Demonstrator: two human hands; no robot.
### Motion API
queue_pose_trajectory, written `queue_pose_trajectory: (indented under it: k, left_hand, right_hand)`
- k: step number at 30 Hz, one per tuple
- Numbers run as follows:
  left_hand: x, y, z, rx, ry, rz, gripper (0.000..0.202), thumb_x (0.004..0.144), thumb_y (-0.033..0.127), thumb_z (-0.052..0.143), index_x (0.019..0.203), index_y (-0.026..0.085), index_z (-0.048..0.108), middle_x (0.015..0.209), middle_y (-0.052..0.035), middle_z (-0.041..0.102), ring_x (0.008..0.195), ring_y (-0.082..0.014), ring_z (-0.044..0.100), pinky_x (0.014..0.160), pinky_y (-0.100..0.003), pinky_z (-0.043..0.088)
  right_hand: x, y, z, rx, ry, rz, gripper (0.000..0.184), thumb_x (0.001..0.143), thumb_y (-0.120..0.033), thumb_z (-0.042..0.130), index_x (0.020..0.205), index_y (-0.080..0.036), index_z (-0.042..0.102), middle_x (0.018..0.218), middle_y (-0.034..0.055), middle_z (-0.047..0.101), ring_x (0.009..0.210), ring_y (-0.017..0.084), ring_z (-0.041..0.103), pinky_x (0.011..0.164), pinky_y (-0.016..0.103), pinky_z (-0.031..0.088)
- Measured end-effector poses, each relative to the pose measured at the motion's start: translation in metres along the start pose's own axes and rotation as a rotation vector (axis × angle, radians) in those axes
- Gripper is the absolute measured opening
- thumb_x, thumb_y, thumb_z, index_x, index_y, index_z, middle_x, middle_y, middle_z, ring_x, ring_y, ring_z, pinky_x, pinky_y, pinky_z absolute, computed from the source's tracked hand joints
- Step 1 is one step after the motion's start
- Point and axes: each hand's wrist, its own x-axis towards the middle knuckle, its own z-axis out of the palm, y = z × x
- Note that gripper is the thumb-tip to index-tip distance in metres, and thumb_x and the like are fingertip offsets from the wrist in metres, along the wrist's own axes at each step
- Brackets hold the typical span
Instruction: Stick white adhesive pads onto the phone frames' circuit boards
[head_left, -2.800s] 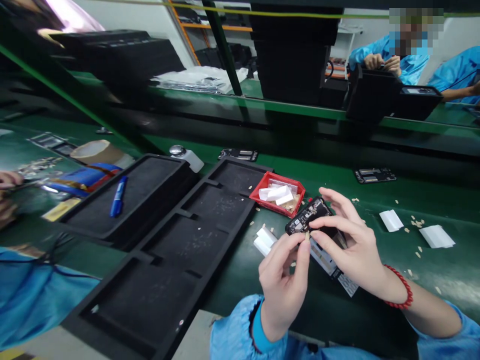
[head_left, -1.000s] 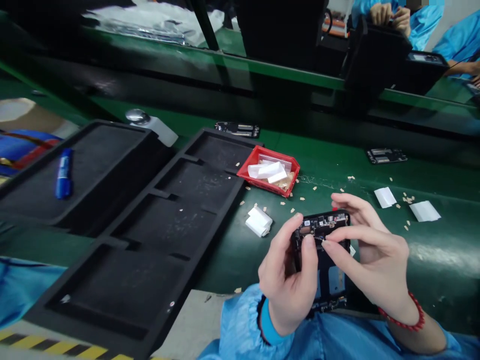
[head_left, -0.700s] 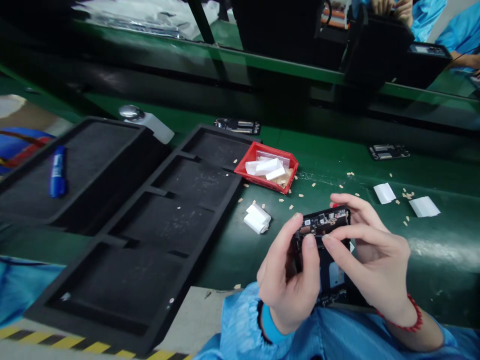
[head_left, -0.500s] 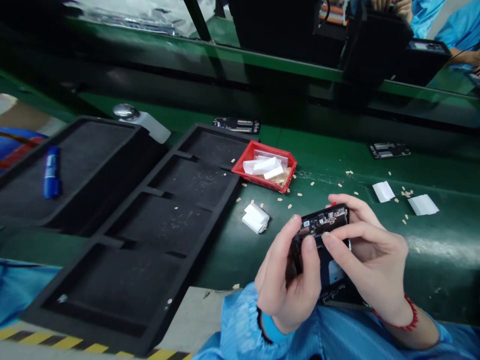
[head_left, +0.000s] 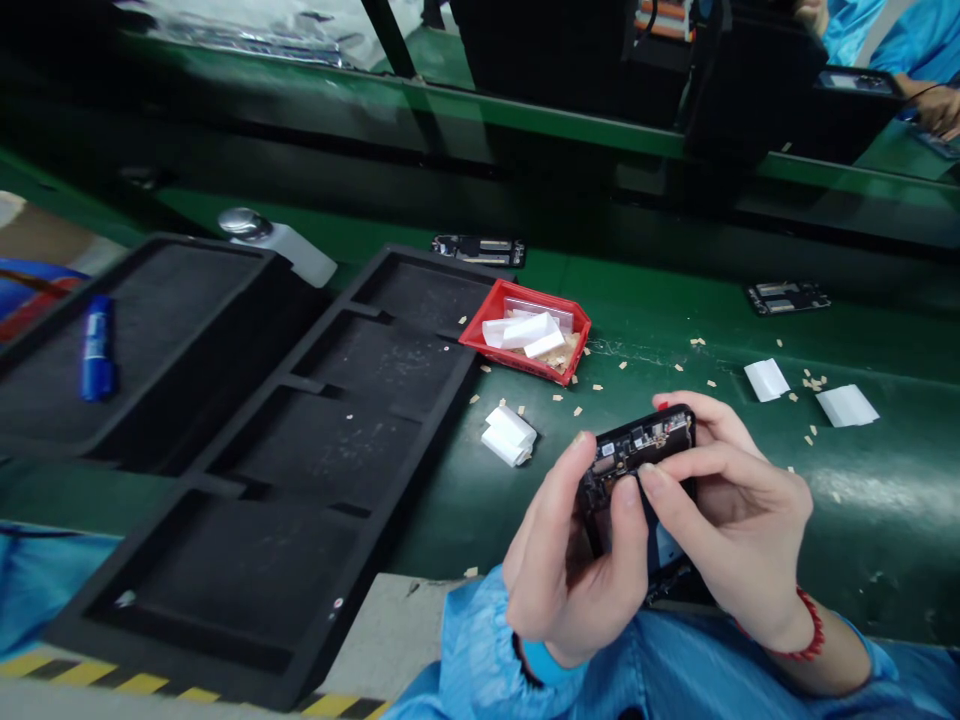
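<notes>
No writing can be read. The blue marker (head_left: 97, 345), far left of the red bin (head_left: 517, 362), carries a pale, blurred label; the opened phone (head_left: 642, 441), near the bin's right, shows only tiny illegible marks

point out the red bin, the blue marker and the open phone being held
red bin (head_left: 517, 365): head view, front wall
blue marker (head_left: 95, 345): head view, barrel middle
open phone (head_left: 649, 438): head view, exposed upper end

Green conveyor belt (head_left: 660, 330), cluttered.
2 black foam trays (head_left: 315, 450) lie side by side at left, a white bottle (head_left: 281, 245) behind; a red bin (head_left: 517, 362), 3 white folded pieces (head_left: 508, 436), tan scraps (head_left: 600, 387) and 2 phone boards (head_left: 478, 249) lie scattered.
</notes>
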Motion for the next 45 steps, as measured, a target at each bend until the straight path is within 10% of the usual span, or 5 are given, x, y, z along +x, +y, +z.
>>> queue_pose_trajectory:
  k: [17, 33, 40, 45]
  left_hand:
    - [0.001, -0.003, 0.0, 0.078, 0.003, 0.013, 0.049, 0.078, 0.004, 0.077, 0.124, 0.02, 0.071, 0.106, -0.0044, 0.081, 0.078, -0.0181, 0.078, 0.069, -0.026, 0.065]
    - [0.007, -0.001, 0.002, 0.047, -0.005, 0.009, 0.057, 0.073, 0.0, 0.078, 0.124, 0.023, 0.072, 0.104, -0.0018, 0.082, 0.075, -0.0153, 0.078, 0.069, -0.02, 0.064]
    - [0.014, -0.006, -0.006, -0.191, -0.182, -0.173, 0.038, 0.095, 0.015, 0.06, 0.129, 0.03, 0.069, 0.123, 0.0008, 0.077, 0.107, -0.0175, 0.075, 0.093, -0.022, 0.06]
    - [0.016, -0.006, 0.003, -0.081, -0.119, -0.189, 0.039, 0.082, 0.01, 0.075, 0.118, 0.024, 0.075, 0.102, -0.0013, 0.082, 0.081, -0.015, 0.079, 0.074, -0.019, 0.064]
  right_hand:
    - [-0.007, 0.0, -0.003, -0.017, -0.035, -0.045, 0.033, 0.085, -0.004, 0.069, 0.101, -0.03, 0.081, 0.133, 0.0064, 0.069, 0.117, 0.031, 0.071, 0.097, 0.049, 0.064]
    - [0.004, 0.013, 0.001, 0.148, 0.014, 0.097, 0.023, 0.078, -0.004, 0.078, 0.087, -0.025, 0.073, 0.105, 0.0014, 0.067, 0.097, 0.012, 0.069, 0.082, 0.02, 0.059]
    - [0.007, 0.019, 0.001, 0.264, -0.028, 0.199, 0.015, 0.086, -0.01, 0.071, 0.089, -0.025, 0.073, 0.11, 0.0031, 0.064, 0.099, 0.014, 0.067, 0.085, 0.025, 0.057]
    - [0.006, 0.024, 0.004, 0.19, -0.001, 0.146, 0.021, 0.083, -0.009, 0.074, 0.094, -0.026, 0.071, 0.112, 0.003, 0.063, 0.11, 0.016, 0.064, 0.094, 0.026, 0.056]
